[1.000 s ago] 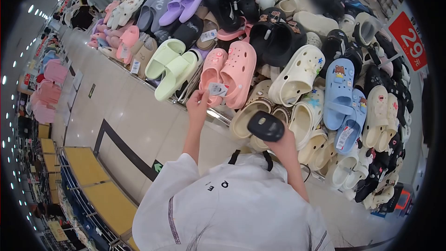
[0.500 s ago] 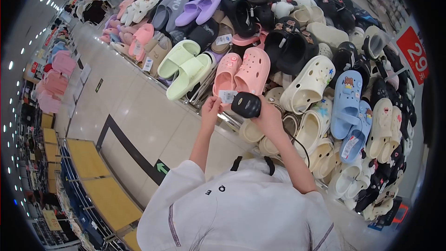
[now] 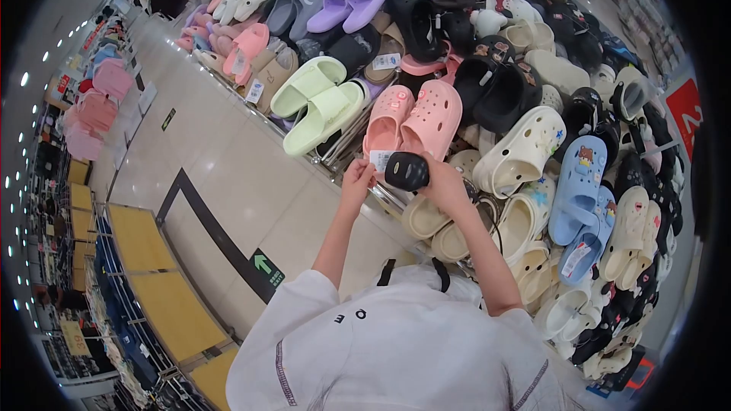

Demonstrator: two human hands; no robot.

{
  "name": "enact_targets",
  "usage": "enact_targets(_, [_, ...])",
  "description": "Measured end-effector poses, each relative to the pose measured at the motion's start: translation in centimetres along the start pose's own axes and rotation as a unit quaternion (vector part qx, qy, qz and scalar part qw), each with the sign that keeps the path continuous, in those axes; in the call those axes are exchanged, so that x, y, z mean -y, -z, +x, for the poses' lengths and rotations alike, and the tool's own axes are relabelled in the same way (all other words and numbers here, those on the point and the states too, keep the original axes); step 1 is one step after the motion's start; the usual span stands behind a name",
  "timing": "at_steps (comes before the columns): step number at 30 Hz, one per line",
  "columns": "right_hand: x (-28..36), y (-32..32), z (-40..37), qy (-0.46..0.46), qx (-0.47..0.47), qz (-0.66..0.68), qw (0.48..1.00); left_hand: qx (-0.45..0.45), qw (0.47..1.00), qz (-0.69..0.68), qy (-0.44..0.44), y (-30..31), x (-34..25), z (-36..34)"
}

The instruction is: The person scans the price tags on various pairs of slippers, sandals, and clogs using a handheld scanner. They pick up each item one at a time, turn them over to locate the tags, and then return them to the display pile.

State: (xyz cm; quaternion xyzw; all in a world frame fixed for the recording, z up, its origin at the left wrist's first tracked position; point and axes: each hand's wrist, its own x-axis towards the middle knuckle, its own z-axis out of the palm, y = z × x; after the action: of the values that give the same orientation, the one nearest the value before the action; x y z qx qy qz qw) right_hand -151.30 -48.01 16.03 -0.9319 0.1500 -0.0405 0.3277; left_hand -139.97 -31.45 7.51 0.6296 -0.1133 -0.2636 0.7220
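Note:
A pair of pink clogs (image 3: 417, 116) lies at the front edge of a heap of shoes. From them a white price tag (image 3: 380, 160) sticks out, its edge pinched by my left hand (image 3: 359, 183). My right hand (image 3: 445, 185) is wrapped round a black barcode scanner (image 3: 406, 170), whose head is right beside the tag and partly covers it. A thin dark cable hangs down near my right forearm. Light green slides (image 3: 323, 104) rest to the left of the pink clogs, and cream clogs (image 3: 521, 152) to the right.
The heaped display holds blue slides (image 3: 582, 192), purple slides (image 3: 350, 5) and black clogs (image 3: 495, 85). A red price sign (image 3: 683, 116) stands at the right. Left of the display runs a tiled aisle with a green floor arrow (image 3: 263, 262), beside a rack with yellow shelf boards (image 3: 175, 312).
The view has shifted, so the shoes sit slightly further right and the red sign is partly cut off. My hands keep their hold on the tag and the scanner.

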Motion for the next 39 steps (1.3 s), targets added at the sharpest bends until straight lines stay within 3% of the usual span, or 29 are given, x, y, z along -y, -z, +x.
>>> enact_targets(6, [1.3, 0.7, -2.1, -0.01, -0.03, 0.078, 0.996, -0.02, 1.0, 0.013, 0.016, 0.1, 0.7, -0.8])
enact_targets(12, [1.1, 1.1, -7.0, 0.007, 0.055, 0.094, 0.994, -0.042, 0.997, 0.037, 0.045, 1.1, 2.4, -1.6])
enact_targets(15, [1.6, 1.8, -9.4, -0.019, 0.059, 0.11, 0.992, -0.062, 0.996, 0.043, 0.048, 1.7, 2.8, -1.9])
enact_targets(17, [1.4, 2.1, -10.7, -0.09, 0.096, 0.129, 0.983, -0.068, 0.996, 0.042, 0.045, 1.5, 3.1, -1.6])
enact_targets(19, [0.6, 1.8, -12.4, -0.089, 0.074, 0.145, 0.983, -0.109, 0.991, 0.079, 0.006, 1.3, 3.3, -1.3])
enact_targets(21, [0.3, 1.9, -14.0, -0.101, 0.038, 0.118, 0.987, -0.081, 0.993, 0.085, 0.011, 0.9, 3.1, -1.0])
enact_targets(23, [-0.2, 1.9, -15.6, -0.141, 0.03, 0.121, 0.982, -0.074, 0.908, 0.356, -0.209, -1.1, 0.9, -1.5])
enact_targets(24, [-0.5, 1.9, -16.4, -0.173, 0.013, 0.114, 0.978, -0.032, 0.881, 0.411, -0.233, -1.1, 1.0, -1.0])
enact_targets(27, [-1.5, 1.1, -18.4, -0.216, -0.029, 0.11, 0.97, 0.049, 0.844, 0.478, -0.239, -2.2, 1.3, -0.7])
enact_targets(31, [-2.6, 0.3, -19.9, -0.233, -0.074, 0.158, 0.957, 0.027, 0.792, 0.544, -0.276, -2.8, 2.7, -0.4])
enact_targets(39, [-1.2, 0.5, -21.3, -0.237, -0.081, 0.152, 0.956, 0.025, 0.776, 0.578, -0.251, -2.8, 4.5, -2.1])
